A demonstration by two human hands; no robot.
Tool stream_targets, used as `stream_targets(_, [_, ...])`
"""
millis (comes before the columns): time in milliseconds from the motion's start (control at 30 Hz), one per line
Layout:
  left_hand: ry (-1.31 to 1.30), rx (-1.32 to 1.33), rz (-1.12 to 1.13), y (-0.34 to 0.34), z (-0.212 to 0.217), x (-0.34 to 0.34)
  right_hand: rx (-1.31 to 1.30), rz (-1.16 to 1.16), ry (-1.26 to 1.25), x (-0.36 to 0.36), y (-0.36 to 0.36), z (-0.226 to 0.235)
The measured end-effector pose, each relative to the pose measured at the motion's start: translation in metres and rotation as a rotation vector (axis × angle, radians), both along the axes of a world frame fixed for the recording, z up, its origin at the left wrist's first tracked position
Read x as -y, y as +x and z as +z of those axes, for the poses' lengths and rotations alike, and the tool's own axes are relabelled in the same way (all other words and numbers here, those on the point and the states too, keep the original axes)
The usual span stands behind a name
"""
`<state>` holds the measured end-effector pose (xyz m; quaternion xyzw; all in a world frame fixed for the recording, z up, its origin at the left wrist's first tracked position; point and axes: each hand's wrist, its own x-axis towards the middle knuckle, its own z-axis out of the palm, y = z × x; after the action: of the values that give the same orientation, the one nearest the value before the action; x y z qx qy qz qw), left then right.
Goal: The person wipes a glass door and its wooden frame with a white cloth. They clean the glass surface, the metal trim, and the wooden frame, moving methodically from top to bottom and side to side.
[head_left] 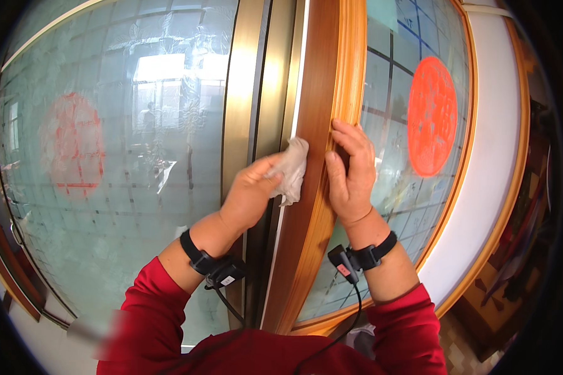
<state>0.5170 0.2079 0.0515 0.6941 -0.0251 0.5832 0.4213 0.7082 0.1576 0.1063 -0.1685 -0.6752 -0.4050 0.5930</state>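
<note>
A crumpled, pale wet wipe or thin cloth [291, 172] is pinched in my left hand [249, 190]. It lies against the edge between the gold-coloured metal door frame [241, 94] and the brown wooden strip [318, 81]. My right hand [355, 172] rests on the lighter wooden moulding [350, 56], fingers stretched upward and thumb along its left side. Nothing shows in that hand. Both wrists carry black straps with small cabled devices.
Left of my hands stands a large frosted glass panel [169, 262] with a faded red round decoration [75, 145]. To the right, another glass pane bears a bright red oval paper cutout [431, 117]. Beyond it are a white wall [481, 156] and wooden furniture [491, 312].
</note>
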Motion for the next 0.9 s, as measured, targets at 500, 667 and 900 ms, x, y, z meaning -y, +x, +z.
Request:
stream_targets(500, [0.301,-0.142,0.256,0.020,0.014,0.056,-0.665,0.962,-0.755,0.047,0.011,-0.042])
stream_targets(667, [0.761,0.004,0.692,0.051,0.015,0.043,-0.716,0.427,-0.157,0.036,0.086,0.011])
stream_targets(900, [0.758,-0.045,0.830,0.080,0.001,0.021,-0.027,-0.070,-0.158,0.008,0.087,-0.002])
